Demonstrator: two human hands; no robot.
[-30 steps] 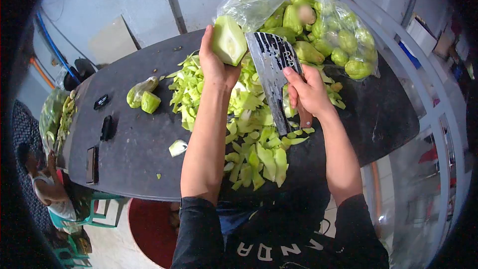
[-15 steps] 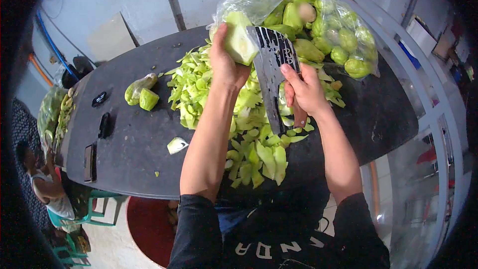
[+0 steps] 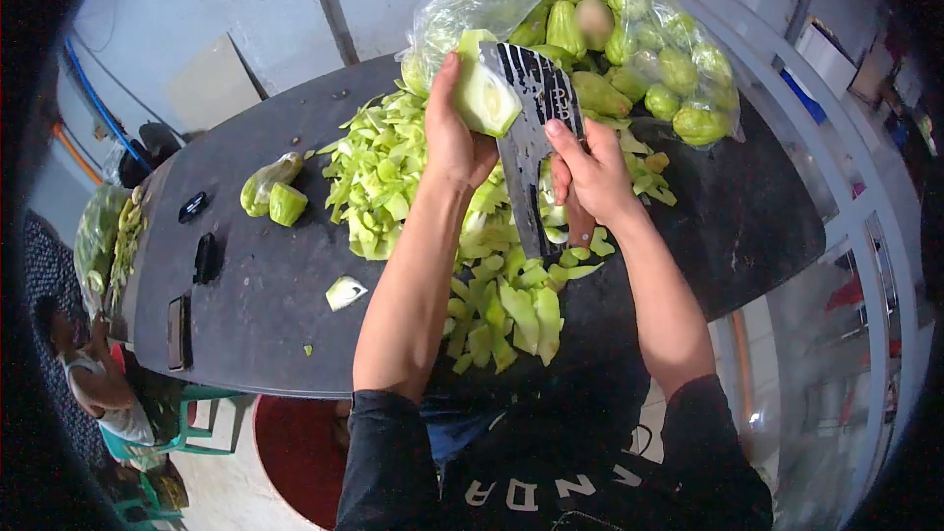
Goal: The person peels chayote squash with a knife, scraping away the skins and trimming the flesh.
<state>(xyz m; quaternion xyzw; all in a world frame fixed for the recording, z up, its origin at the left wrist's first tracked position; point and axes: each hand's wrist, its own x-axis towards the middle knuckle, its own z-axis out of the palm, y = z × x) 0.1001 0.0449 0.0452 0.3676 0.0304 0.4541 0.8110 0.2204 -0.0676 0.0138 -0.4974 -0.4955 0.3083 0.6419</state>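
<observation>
A pale green vegetable piece (image 3: 485, 95), its cut face turned toward the camera, is held in my left hand (image 3: 454, 138) over the dark table. My right hand (image 3: 592, 172) grips a wide-bladed knife (image 3: 531, 118) by its brown handle, the thumb lying on the blade. The blade stands against the right side of the piece. Beneath both hands spreads a heap of green slices and peelings (image 3: 379, 177). Behind them lies a clear plastic bag (image 3: 447, 15) with several whole green vegetables (image 3: 565, 28).
On the dark table (image 3: 265, 324) at left are two green pieces (image 3: 287, 205), a cut end (image 3: 345, 293) and black objects (image 3: 205, 258). A red tub (image 3: 300, 452) stands below the table edge. Another person (image 3: 103, 383) sits at far left. Metal bars (image 3: 855, 226) stand at right.
The vegetable piece in my left hand has turned, showing more of its cut face and core. Both hands and the knife have shifted slightly in view.
</observation>
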